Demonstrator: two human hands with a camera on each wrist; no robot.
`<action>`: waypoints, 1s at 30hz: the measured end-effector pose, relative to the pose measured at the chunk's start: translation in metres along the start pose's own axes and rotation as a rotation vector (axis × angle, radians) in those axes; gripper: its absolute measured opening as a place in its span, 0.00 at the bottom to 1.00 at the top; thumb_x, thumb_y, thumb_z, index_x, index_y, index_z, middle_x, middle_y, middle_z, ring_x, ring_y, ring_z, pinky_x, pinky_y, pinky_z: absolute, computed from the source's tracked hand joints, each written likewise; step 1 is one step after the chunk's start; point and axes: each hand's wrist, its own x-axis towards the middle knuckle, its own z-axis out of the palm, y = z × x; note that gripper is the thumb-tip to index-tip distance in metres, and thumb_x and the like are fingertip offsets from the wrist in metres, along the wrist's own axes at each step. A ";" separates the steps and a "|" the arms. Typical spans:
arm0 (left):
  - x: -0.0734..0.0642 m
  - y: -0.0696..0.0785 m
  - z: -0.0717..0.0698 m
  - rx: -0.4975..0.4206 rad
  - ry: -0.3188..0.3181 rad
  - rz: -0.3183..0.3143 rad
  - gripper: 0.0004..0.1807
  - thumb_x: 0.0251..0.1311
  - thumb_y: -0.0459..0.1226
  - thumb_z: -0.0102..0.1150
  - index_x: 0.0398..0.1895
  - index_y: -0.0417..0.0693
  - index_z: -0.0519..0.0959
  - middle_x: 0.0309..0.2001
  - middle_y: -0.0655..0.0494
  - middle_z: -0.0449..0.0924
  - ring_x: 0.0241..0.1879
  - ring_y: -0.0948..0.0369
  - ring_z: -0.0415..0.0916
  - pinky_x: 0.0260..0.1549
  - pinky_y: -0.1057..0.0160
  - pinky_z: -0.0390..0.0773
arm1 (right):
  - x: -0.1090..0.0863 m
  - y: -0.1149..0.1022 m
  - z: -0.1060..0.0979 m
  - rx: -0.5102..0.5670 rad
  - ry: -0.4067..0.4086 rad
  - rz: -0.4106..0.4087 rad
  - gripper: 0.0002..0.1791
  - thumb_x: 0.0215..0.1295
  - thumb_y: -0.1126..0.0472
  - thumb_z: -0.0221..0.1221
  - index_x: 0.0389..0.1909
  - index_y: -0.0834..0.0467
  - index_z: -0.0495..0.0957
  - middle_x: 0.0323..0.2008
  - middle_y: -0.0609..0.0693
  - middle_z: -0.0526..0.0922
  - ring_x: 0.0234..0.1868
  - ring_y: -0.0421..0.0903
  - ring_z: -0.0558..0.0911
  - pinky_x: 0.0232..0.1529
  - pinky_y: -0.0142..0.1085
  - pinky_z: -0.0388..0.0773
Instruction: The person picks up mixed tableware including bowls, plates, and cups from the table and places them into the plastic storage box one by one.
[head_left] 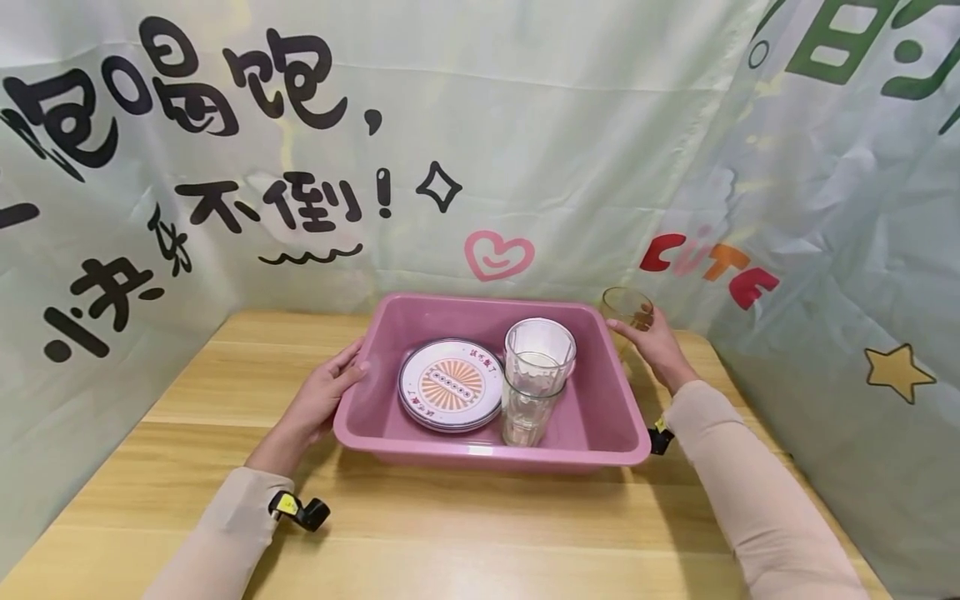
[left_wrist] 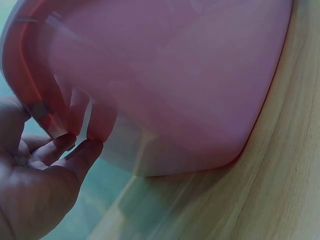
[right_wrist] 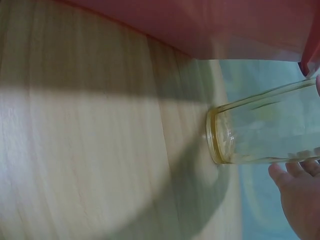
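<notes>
A pink plastic basin (head_left: 480,457) stands on the wooden table, tapering down to its base. Inside it lies a stack of plates (head_left: 450,383), the top one white with an orange sunburst print. Beside the plates, two clear glasses (head_left: 540,350) are nested and lean. My left hand (head_left: 324,390) grips the basin's left rim, with fingers (left_wrist: 75,160) bent under the edge. Past the basin's right back corner, my right hand (head_left: 658,343) holds an amber-tinted glass (right_wrist: 265,125), thumb on one side and fingers on the other. The glass is upright, its base close to the tabletop.
The wooden table (head_left: 450,533) extends in front of the basin and to both sides. A pale printed curtain (head_left: 600,150) with lettering hangs along the back and sides of the table, close behind the basin and the amber glass.
</notes>
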 end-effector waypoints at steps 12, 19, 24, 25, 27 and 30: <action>0.000 0.000 0.000 -0.019 0.005 -0.012 0.37 0.70 0.45 0.55 0.78 0.57 0.52 0.76 0.49 0.52 0.65 0.42 0.65 0.56 0.48 0.74 | 0.001 -0.002 -0.008 -0.032 -0.010 -0.002 0.61 0.60 0.39 0.64 0.77 0.62 0.35 0.73 0.67 0.50 0.72 0.62 0.52 0.68 0.58 0.58; 0.000 0.000 0.001 -0.014 0.009 -0.001 0.36 0.70 0.44 0.55 0.78 0.57 0.52 0.75 0.48 0.53 0.65 0.41 0.64 0.56 0.46 0.72 | -0.002 -0.007 -0.013 -0.052 -0.008 -0.019 0.61 0.60 0.38 0.63 0.77 0.61 0.35 0.73 0.66 0.50 0.72 0.62 0.53 0.68 0.59 0.58; 0.000 0.000 0.000 -0.003 0.011 0.012 0.36 0.71 0.44 0.55 0.78 0.56 0.53 0.75 0.47 0.53 0.64 0.44 0.66 0.57 0.48 0.72 | -0.004 -0.008 -0.016 -0.054 -0.011 -0.015 0.61 0.59 0.36 0.63 0.77 0.60 0.36 0.73 0.65 0.51 0.72 0.62 0.55 0.67 0.58 0.59; 0.000 0.000 0.000 0.002 0.011 0.014 0.36 0.71 0.44 0.54 0.78 0.56 0.53 0.75 0.47 0.53 0.64 0.45 0.66 0.57 0.49 0.72 | -0.004 -0.009 -0.017 -0.051 -0.011 -0.018 0.61 0.59 0.36 0.63 0.77 0.61 0.36 0.73 0.65 0.52 0.72 0.61 0.55 0.67 0.58 0.60; 0.001 0.000 -0.001 0.006 0.008 0.016 0.36 0.71 0.44 0.54 0.78 0.55 0.52 0.75 0.47 0.52 0.64 0.45 0.66 0.57 0.49 0.73 | -0.005 -0.010 -0.018 -0.044 -0.013 -0.025 0.60 0.60 0.37 0.63 0.77 0.61 0.37 0.73 0.65 0.52 0.71 0.61 0.56 0.67 0.58 0.60; 0.001 0.000 0.000 0.010 0.009 0.016 0.36 0.71 0.45 0.54 0.78 0.55 0.52 0.75 0.47 0.52 0.64 0.45 0.66 0.57 0.49 0.73 | -0.007 -0.013 -0.021 -0.039 -0.014 -0.039 0.58 0.62 0.39 0.62 0.77 0.62 0.37 0.73 0.66 0.52 0.71 0.61 0.56 0.67 0.57 0.60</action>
